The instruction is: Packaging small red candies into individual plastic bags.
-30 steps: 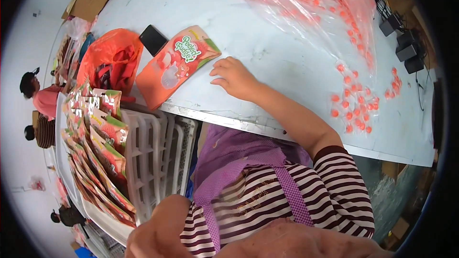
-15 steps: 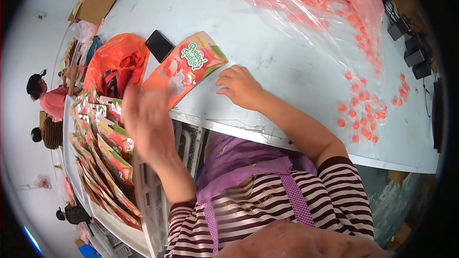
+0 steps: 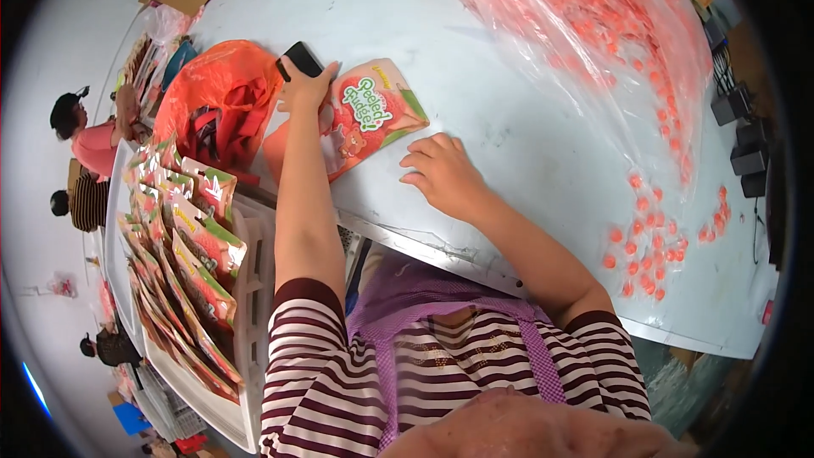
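My left hand [image 3: 305,92] reaches across the table with its fingers at the edges of a black phone-like slab [image 3: 303,58], which lies beside an orange plastic bag. Partly under that forearm lies a flat red and green candy pouch [image 3: 373,106] with pictures of fruit on it. My right hand [image 3: 447,174] rests on the table just right of the pouch, fingers apart and nothing in it. At my left, a white tray [image 3: 251,288] holds several similar pouches [image 3: 191,246] standing in a row.
A big clear bag [image 3: 585,42] of small red wrapped candies lies open at the far right. Loose candies [image 3: 649,237] are scattered near its mouth. Black power adapters [image 3: 750,148] line the right edge. The orange bag [image 3: 212,89] holds red straps. Other people [image 3: 89,136] sit at the far left.
My left hand has moved forward from above the tray's edge to the black slab. My right hand stays near the pouch. The whole view has shifted a little.
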Tool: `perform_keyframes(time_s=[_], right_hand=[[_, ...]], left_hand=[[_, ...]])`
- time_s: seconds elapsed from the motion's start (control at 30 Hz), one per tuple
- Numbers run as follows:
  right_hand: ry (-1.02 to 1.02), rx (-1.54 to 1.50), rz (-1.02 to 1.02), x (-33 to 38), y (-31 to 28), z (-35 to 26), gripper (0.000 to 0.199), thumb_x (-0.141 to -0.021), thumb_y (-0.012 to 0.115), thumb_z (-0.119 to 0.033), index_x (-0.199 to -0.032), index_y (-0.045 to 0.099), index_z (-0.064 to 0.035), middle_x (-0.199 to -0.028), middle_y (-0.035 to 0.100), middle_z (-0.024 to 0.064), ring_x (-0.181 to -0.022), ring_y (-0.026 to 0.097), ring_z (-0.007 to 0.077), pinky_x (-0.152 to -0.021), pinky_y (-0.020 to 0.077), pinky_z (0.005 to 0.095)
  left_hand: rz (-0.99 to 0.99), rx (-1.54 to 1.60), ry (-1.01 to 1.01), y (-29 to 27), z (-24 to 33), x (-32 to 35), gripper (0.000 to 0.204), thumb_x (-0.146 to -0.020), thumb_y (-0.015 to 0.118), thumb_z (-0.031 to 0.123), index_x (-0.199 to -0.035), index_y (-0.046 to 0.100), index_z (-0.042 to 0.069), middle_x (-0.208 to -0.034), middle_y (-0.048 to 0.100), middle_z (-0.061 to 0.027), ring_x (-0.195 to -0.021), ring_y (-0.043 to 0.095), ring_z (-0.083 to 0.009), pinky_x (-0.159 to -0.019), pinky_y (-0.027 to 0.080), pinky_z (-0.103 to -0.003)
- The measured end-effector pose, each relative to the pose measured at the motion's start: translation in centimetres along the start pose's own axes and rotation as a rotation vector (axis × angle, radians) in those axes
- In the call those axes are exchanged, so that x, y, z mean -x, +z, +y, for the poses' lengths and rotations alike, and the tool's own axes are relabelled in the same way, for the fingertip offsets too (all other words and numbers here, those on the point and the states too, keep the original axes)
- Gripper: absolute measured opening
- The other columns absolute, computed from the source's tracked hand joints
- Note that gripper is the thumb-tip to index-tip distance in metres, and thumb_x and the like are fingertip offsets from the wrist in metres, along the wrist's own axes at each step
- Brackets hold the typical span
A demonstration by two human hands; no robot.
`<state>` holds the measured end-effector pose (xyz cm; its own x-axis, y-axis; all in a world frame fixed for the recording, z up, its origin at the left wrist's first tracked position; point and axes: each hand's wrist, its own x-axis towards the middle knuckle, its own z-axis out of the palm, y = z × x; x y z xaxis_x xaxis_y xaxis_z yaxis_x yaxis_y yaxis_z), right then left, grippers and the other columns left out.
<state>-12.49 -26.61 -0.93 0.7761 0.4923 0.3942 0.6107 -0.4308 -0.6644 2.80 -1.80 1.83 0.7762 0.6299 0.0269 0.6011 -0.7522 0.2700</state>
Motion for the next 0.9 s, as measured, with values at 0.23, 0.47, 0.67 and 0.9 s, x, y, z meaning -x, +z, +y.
perform_keyframes(time_s=[0.23,0.47,0.67,0.9], right_hand=[[0.013,0.026,0.003,0.0,-0.1,-0.4,0.019,-0.077,0.064,-0.022,-0.091,0.065,-0.009,-0.101,0.056,0.0042,-0.101,0.046,0.0214,-0.087,0.0337,0.036],[0.004,0.021,0.022,-0.1,0.1,0.0,0.019,-0.076,0.066,-0.02,-0.091,0.063,-0.0093,-0.101,0.056,0.0047,-0.101,0.046,0.0229,-0.087,0.0347,0.0363],[-0.031,-0.002,0.049,0.0,0.2,0.3,0.021,-0.076,0.066,-0.019,-0.094,0.062,-0.009,-0.101,0.056,0.0055,-0.098,0.048,0.024,-0.086,0.0353,0.037],[-0.017,-0.075,0.095,-0.1,0.5,0.5,0.021,-0.076,0.066,-0.018,-0.094,0.061,-0.0094,-0.098,0.056,0.0053,-0.096,0.048,0.0253,-0.086,0.036,0.0384]], left_hand=[[0.054,0.134,-0.082,-1.1,0.1,0.0,0.103,-0.063,0.067,0.035,-0.143,0.004,0.02,-0.118,0.053,-0.02,-0.115,0.041,-0.036,-0.091,0.033,-0.048],[-0.081,1.357,0.139,-4.6,-0.8,2.6,0.085,-0.076,0.062,0.025,-0.142,0.01,0.01,-0.106,0.055,-0.0172,-0.092,0.054,-0.0276,-0.066,0.047,-0.035],[-0.756,2.082,0.702,-9.2,-0.2,12.9,0.076,-0.08,0.063,0.038,-0.137,0.025,0.005,-0.122,0.046,-0.0186,-0.099,0.054,-0.0246,-0.067,0.048,-0.034],[-0.9,1.921,0.755,-8.4,-1.9,18.0,0.098,-0.071,0.052,0.07,-0.133,0.028,-0.003,-0.128,0.042,-0.0225,-0.092,0.058,-0.0257,-0.071,0.049,-0.035]])
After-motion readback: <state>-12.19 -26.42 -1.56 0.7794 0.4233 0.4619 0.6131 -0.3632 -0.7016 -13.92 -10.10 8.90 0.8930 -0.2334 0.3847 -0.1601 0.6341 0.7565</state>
